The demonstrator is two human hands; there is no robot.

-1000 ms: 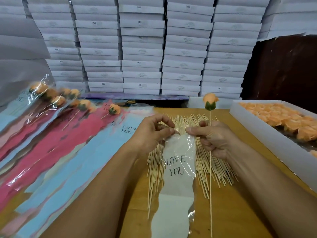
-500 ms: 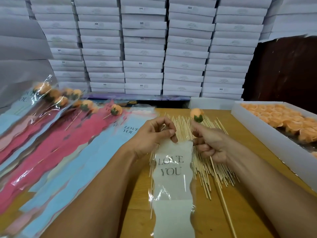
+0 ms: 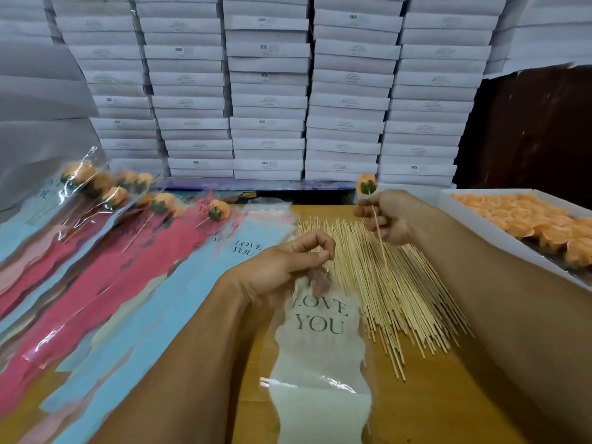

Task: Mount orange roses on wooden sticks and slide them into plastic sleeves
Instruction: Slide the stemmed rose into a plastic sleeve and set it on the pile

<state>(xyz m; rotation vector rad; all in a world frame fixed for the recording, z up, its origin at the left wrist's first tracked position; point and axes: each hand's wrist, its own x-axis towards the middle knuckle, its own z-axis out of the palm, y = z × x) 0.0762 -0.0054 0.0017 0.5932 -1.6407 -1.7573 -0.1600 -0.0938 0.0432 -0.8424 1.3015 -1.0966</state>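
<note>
My left hand [image 3: 288,264] pinches the top edge of a clear plastic sleeve [image 3: 320,347] printed LOVE YOU, which lies down the middle of the wooden table [image 3: 432,411]. My right hand [image 3: 390,216] grips a thin wooden stick [image 3: 379,238] just under an orange rose [image 3: 366,184] mounted on its top. The rose is raised behind the sleeve, its stick slanting down toward the sleeve's mouth. Under both lies a spread pile of bare wooden sticks [image 3: 400,299].
A white box [image 3: 474,225] of loose orange rose heads [image 3: 544,225] stands at the right. Finished sleeved roses [image 3: 153,203] and red and blue sleeves [image 3: 128,283] fan out on the left. Stacked white boxes [image 3: 269,91] form a wall behind the table.
My right hand has let go of the sleeve's edge and lifted the rose stick up and back, tilting it. My left hand keeps its pinch on the sleeve's top edge.
</note>
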